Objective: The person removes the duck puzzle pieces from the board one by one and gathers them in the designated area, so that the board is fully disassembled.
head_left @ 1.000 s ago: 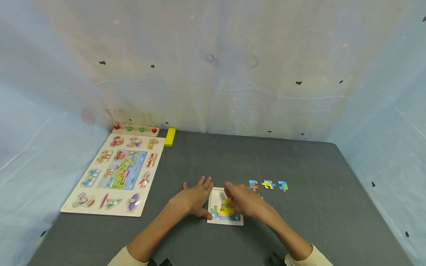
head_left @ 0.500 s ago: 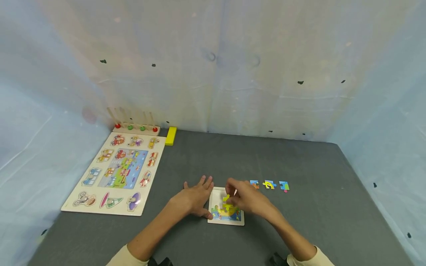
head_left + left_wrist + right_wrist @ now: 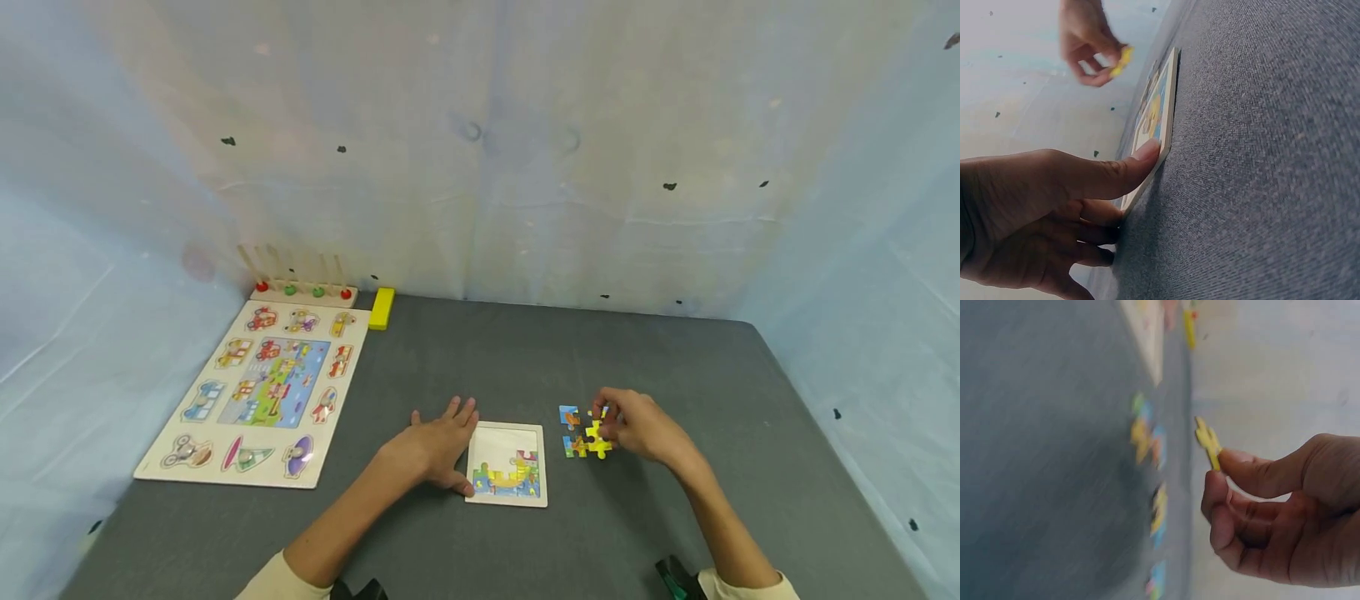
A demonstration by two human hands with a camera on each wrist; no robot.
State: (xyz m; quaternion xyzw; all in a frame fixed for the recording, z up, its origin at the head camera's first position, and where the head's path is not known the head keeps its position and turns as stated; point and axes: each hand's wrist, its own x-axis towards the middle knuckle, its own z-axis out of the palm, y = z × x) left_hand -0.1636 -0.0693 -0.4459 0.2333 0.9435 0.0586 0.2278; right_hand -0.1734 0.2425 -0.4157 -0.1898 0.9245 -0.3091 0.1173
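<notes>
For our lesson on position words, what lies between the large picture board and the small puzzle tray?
In the head view, the left hand lies there, touching the tray, with bare grey tabletop between hand and the board.

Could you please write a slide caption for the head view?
Left grip touching the part-filled puzzle tray, right grip pinching a yellow piece above the grey table near loose pieces.

Head view: soft even light, mostly sharp; faint shadow on surface [image 3: 750, 450] below right hand [image 3: 642, 427]. Right wrist: loose puzzle pieces [image 3: 1140, 436] smeared, hazy. Left wrist: right hand blurred, backdrop [image 3: 1022, 81] pale, left hand [image 3: 1047, 203] shaded underneath.
</notes>
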